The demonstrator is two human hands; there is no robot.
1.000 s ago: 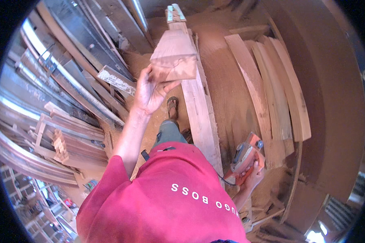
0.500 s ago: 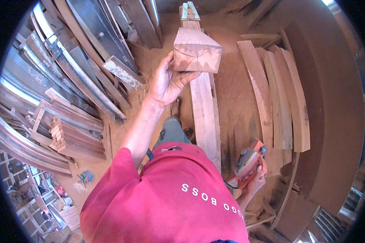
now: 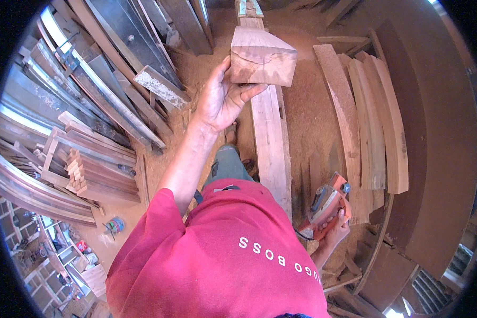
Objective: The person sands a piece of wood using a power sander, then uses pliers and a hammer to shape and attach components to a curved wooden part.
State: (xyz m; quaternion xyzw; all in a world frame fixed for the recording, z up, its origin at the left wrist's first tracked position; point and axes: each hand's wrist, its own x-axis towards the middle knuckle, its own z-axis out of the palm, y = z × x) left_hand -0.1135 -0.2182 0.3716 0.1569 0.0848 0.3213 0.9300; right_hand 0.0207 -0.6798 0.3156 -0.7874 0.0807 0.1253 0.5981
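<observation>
Left hand (image 3: 218, 103) grasps block (image 3: 264, 64) by its left edge; right hand (image 3: 337, 227) grips planer (image 3: 323, 205), well apart from block, between plank's (image 3: 270, 148) right edge and boards (image 3: 372, 127).

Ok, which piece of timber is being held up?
The thick block gripped in the left hand; the long beam below it and the boards at right are in neither hand.
</observation>
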